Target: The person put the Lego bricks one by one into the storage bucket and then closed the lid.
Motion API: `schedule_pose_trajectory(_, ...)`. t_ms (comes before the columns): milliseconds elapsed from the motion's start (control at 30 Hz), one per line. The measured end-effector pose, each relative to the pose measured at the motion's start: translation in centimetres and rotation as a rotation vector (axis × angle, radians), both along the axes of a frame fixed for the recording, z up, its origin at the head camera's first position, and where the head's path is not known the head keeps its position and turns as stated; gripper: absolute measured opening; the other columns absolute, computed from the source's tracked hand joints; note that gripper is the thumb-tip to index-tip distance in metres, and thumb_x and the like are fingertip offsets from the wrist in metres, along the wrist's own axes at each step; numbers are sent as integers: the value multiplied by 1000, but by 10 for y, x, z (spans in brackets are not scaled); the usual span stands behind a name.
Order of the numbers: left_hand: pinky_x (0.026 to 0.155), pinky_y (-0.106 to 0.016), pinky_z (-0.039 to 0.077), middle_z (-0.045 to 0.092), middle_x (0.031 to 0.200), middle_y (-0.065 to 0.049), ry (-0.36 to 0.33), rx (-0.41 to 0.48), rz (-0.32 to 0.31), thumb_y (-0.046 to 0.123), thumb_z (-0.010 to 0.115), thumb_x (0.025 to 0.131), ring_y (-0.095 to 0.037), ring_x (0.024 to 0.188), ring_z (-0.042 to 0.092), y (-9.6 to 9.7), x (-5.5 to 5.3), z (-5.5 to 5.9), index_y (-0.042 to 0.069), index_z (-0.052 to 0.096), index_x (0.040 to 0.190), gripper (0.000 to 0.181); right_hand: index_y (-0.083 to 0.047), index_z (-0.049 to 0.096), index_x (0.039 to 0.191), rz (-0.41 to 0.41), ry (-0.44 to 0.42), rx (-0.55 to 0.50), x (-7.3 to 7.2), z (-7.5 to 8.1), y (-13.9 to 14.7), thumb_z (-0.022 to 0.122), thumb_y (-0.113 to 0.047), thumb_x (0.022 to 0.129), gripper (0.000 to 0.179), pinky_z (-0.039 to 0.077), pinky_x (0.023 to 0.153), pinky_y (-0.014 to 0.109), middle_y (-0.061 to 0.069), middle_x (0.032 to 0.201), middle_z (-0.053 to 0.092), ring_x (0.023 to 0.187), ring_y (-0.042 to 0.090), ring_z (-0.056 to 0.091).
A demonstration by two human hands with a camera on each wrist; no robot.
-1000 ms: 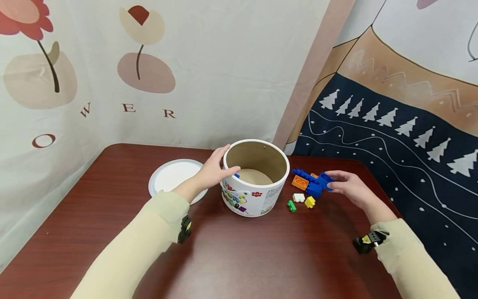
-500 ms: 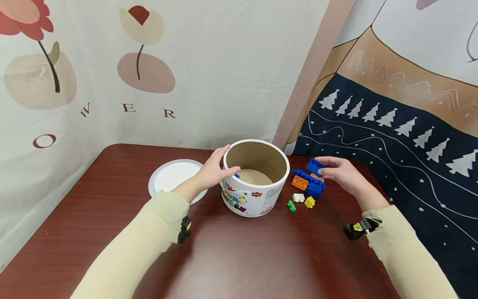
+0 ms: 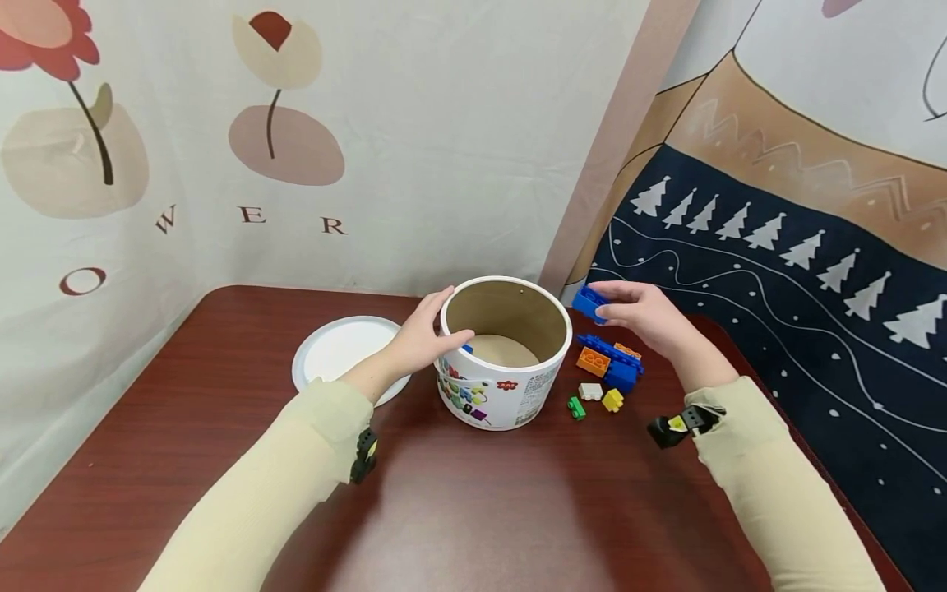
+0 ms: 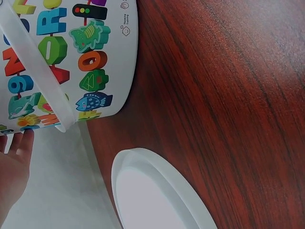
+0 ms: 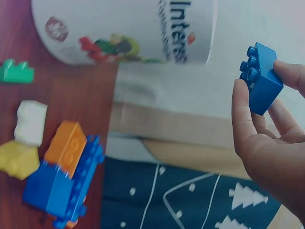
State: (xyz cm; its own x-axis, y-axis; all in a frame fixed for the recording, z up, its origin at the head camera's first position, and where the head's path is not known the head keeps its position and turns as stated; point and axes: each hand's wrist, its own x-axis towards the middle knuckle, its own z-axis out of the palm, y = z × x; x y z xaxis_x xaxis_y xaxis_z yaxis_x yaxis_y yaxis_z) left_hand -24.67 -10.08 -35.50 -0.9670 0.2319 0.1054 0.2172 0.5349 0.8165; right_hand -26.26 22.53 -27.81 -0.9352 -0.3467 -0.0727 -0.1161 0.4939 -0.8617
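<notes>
My left hand point(image 3: 418, 333) holds the white bucket point(image 3: 503, 399) at its left rim, the thumb over the rim and the fingers along the outside. A small blue bit point(image 3: 468, 349) shows beside that thumb, mostly hidden. Between thumb and fingers my right hand point(image 3: 639, 316) pinches a blue toy brick point(image 5: 262, 78), raised to the right of the bucket and outside it. Below it on the table lie an orange brick point(image 3: 593, 362), more blue bricks point(image 3: 620, 376), a white brick point(image 5: 31, 122), a yellow brick point(image 3: 612, 400) and a green brick point(image 3: 576, 408).
A round white lid point(image 3: 344, 349) lies on the dark red-brown table point(image 3: 473, 510), left of the bucket. Printed cloth point(image 3: 444, 148) hangs behind the table, and a dark blue patterned cloth point(image 3: 799, 329) hangs at the right.
My right hand has lifted the blue brick off the pile and carried it left and up towards the bucket. The left hand has stayed on the bucket.
</notes>
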Motion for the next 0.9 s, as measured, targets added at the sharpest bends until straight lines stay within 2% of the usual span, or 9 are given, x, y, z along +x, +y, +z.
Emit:
schedule_pose_trajectory(167,110,-49,33,25,151,-11,-2,1,-1,34,67,84,-30,137,31,0,1,1,11,20,150,84,-2,46,137,27,8,-5,-2,3,-21,56,-15,92,48,50,93,28,19,138,47,105,15,56)
schedule_pose_trajectory(367,110,-48,33,25,152,-11,1,6,1,33,67,84,-30,137,31,0,0,0,11,21,149,84,-4,48,135,61,-7,-15,-6,1,-45,57,-14,91,46,43,102,45,19,134,50,111,27,55)
schedule_pose_trajectory(733,107,-49,36,24,152,-11,-9,11,-1,34,67,84,-31,136,33,1,1,0,12,20,150,84,-2,48,135,105,-8,-15,-9,-9,-69,58,-9,88,48,44,101,46,22,136,48,117,36,51)
schedule_pose_trajectory(900,107,-49,36,25,152,-12,1,8,2,34,67,84,-31,137,32,0,2,0,10,21,149,84,3,43,136,122,-35,-103,-10,-10,-70,57,-2,88,50,48,97,39,26,138,44,117,32,51)
